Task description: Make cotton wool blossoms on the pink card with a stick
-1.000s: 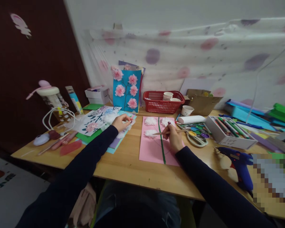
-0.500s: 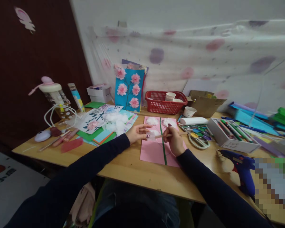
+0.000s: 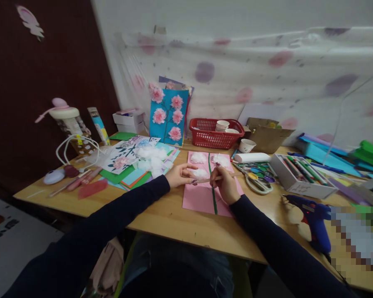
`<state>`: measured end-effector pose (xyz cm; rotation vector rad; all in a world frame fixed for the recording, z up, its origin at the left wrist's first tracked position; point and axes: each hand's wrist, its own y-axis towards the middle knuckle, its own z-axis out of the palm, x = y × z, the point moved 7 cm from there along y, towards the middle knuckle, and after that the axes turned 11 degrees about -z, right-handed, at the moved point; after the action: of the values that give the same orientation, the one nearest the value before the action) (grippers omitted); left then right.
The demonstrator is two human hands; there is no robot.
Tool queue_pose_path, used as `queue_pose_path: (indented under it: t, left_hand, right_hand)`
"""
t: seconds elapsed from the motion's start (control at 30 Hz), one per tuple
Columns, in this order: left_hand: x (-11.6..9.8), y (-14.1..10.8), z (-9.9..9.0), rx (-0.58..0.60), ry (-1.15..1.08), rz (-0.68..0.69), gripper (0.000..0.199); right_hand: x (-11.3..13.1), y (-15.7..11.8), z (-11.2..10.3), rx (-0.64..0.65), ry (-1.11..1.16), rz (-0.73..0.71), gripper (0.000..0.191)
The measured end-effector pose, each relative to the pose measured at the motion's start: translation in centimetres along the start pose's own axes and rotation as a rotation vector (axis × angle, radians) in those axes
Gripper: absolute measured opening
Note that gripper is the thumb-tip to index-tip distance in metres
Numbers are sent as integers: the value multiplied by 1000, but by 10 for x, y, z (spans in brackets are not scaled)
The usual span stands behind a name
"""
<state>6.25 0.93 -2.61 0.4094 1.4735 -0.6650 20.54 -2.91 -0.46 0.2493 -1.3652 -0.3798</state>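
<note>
A pink sheet [image 3: 195, 198] lies on the wooden table, with a green line down its middle and white cotton tufts [image 3: 198, 157] on its upper part. Over its left edge, my left hand [image 3: 180, 175] pinches a small pale translucent piece [image 3: 201, 180]. My right hand [image 3: 224, 182], above the sheet's right side, is closed around a thin light stick [image 3: 235, 174], whose tip reaches toward the pale piece. Whether tip and piece touch is too small to tell.
On the left are coloured papers with loose cotton [image 3: 152, 155] and a bottle [image 3: 71, 124]. Behind stand a blue flower card [image 3: 168, 118] and a red basket [image 3: 213, 138]. To the right lie scissors [image 3: 259, 186], a crayon box [image 3: 304, 186] and a blue glue gun [image 3: 317, 225].
The pale piece between my left fingers now shows flatter and narrower. Both hands stay nearly in place, and the whole view has shifted slightly.
</note>
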Motion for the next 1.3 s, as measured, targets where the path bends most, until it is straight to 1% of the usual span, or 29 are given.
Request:
queue_pose_path:
  t: [0.13,0.3,0.43,0.53,0.77,0.97,1.1,1.2,1.3]
  left_hand:
    - [3,2,-2,-27,33,-16,61]
    - [3,2,-2,3,35,4,56]
    - [2,2,-5,-33,29,20,56]
    - [0,1,-7,-64,23,43,57]
    - [3,0,1,-34,98,38,54]
    - [5,-4,8,-33,150,51,48]
    - [3,-7,13,6,158,66,43]
    - [3,-7,15,21,162,68,41]
    - [3,-7,14,12,173,65,42]
  right_hand:
    - [0,-1,1,-3,-17,7,43]
    - [0,1,-2,-18,-12,-10,42]
    - [3,5,-14,-113,31,-57,47]
    - [0,7,-21,-157,33,-48,50]
    - [-9,2,-11,-73,-117,-21,53]
    - [-8,-1,-8,-45,-146,-14,53]
    - [-11,0,-9,-36,-152,-7,53]
    - [-11,0,-9,-36,-156,-9,53]
    - [-10,0,-9,-30,-168,-8,53]
